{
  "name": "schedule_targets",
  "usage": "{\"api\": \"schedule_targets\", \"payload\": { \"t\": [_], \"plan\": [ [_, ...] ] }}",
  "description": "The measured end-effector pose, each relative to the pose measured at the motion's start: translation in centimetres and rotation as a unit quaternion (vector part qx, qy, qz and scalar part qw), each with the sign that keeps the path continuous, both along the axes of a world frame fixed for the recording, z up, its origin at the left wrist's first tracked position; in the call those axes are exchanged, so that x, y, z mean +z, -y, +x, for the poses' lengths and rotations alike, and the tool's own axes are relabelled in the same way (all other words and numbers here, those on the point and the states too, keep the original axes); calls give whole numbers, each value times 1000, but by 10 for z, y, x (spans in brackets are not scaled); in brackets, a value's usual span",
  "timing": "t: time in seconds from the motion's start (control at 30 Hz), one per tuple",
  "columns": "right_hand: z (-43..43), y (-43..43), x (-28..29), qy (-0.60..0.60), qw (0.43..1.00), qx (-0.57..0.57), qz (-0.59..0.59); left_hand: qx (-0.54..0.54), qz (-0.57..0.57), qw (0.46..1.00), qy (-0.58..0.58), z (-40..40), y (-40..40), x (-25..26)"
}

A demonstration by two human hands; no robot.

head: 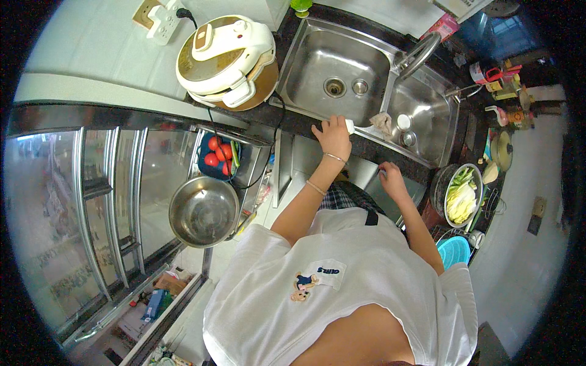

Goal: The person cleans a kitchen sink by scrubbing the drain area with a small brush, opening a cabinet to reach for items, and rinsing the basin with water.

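My left hand (335, 139) is at the front rim of the stainless steel double sink (341, 59). Its fingers press on a small white block (350, 126), which looks like a sponge and is partly hidden. A crumpled beige cloth (381, 122) lies on the sink's front edge, just to the right. Below the dark counter edge, my right hand (393, 180) hangs with loosely bent fingers, nothing visible between them. The left basin holds a drain (334, 87). In the right basin are a white round object (404, 121) and another drain (408, 138).
A white electric pressure cooker (226, 64) stands left of the sink. Below it are a steel bowl (203, 212) and a dark blue basket (201, 158) with tomatoes. Cut cabbage (461, 201) fills a bowl at right. Curved faucets (423, 52) reach over the sink.
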State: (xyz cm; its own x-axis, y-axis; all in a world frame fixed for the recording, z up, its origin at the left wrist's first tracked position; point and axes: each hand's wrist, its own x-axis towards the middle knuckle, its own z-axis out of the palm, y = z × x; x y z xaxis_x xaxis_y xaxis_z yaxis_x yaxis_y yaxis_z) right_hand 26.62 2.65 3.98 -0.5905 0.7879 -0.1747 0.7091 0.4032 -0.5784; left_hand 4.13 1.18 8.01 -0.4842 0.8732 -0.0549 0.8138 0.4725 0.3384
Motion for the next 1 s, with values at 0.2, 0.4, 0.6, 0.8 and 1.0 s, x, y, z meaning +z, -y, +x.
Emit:
{"api": "schedule_targets", "payload": {
  "t": [0.2, 0.4, 0.6, 0.8, 1.0],
  "plan": [
    [2, 1, -5, 0, 1000, -4, -3, -3, 0, 1000, -8, 0, -1, -2],
    [2, 2, -4, -1, 1000, -1, -2, -13, 8, 1000, -17, -1, -1, -5],
    [2, 2, -13, 17, 1000, -13, 3, -7, 22, 1000, -9, 0, -1, -5],
    [1, 6, -11, 21, 999, -23, -12, 1, 19, 1000, 0, 2, -2, -2],
    [-4, 10, -7, 14, 998, -39, -44, -2, 24, 1000, -16, 0, -1, -1]
  ]
}}
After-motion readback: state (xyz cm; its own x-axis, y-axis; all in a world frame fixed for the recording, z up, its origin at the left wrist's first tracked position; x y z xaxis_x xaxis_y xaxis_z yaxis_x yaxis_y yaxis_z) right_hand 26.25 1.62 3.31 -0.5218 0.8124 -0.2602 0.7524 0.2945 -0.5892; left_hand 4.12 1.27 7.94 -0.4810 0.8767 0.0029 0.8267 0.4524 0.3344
